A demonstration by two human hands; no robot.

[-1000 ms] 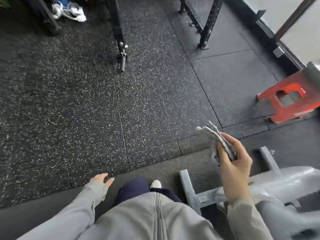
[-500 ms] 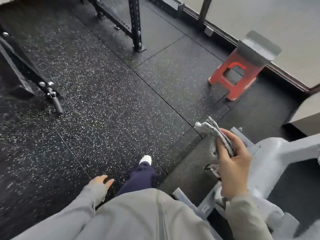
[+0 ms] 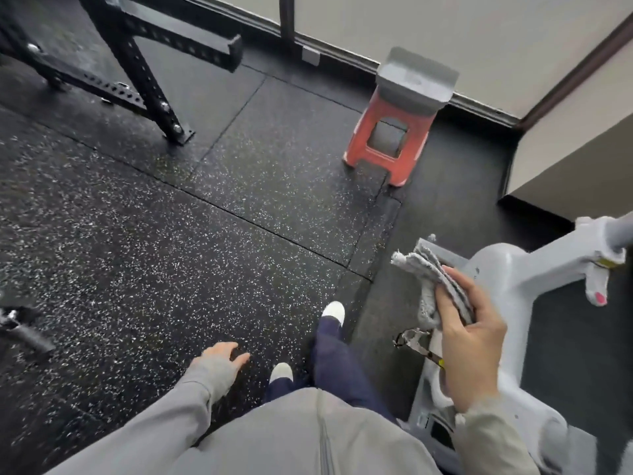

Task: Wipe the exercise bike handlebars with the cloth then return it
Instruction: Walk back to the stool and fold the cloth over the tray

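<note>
the person wears a light grey zip-up top (image 3: 308,437), its long sleeves (image 3: 164,416) reaching down over the wrists (the left cuff (image 3: 217,366) covers part of the hand), dark navy trousers (image 3: 337,358) and white shoes (image 3: 334,310).

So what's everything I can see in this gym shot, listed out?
cloth: one, grey, folded, held in the right hand above the bike frame
exercise bike frame: one, pale grey, lower right; handlebars not in view
stool: one, red with a grey top, by the wall at the top middle
rack: one, black steel with holes, upper left
bar end: one, black and silver, left edge, blurred
floor mat: black rubber with white speckles, in tiles
shoes: two, white, bottom middle
left hand: fingers relaxed, holds nothing, grey sleeve over its back
right hand: grips the cloth, lower right
</note>
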